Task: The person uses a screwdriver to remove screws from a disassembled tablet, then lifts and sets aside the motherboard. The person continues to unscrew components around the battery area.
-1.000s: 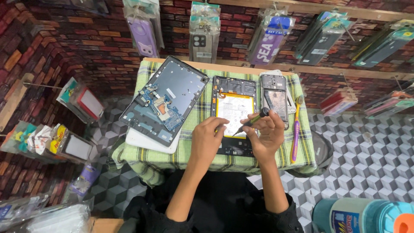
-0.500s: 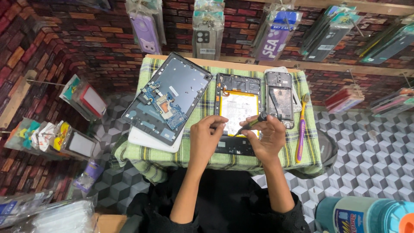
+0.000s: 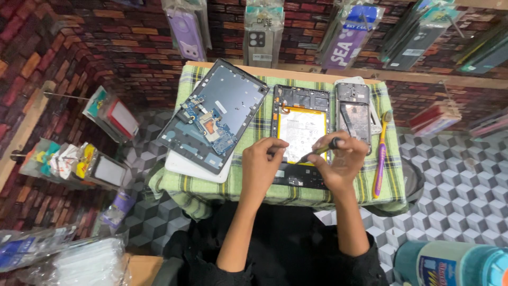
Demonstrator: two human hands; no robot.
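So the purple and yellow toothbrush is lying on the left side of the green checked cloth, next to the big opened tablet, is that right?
Not quite. The head view shows the purple and yellow toothbrush lying on the right side of the green checked cloth, beside the opened dark phone, not next to the big opened tablet.

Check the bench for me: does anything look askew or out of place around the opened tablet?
One thing: the large dark tablet frame lies tilted, propped on a white panel that overhangs the checked cloth's front edge. The opened tablet under both hands sits square; the purple toothbrush lies flat beside it.

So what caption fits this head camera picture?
Two hands, left and right, work a screwdriver on an opened tablet.
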